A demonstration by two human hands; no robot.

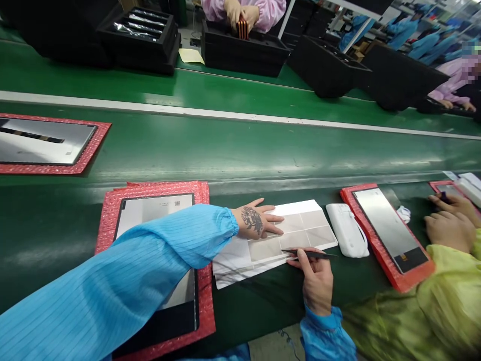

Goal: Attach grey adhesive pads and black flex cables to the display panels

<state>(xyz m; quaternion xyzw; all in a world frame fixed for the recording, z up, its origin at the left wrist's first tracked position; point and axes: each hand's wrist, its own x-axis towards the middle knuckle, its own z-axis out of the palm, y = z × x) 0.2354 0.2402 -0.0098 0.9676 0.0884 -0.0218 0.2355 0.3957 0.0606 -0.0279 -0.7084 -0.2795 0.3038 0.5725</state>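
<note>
Left hand flat, fingers released, pressing sticker sheet; right hand fingers pinching black tweezers, tip on sheet.

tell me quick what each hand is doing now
left hand: open, flat on the white sheet
right hand: closed on black tweezers

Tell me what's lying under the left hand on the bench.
The left hand rests flat on a white sheet of grey rectangular film pieces. More white sheets show beneath its edges; whatever lies directly under the palm is covered.
</note>
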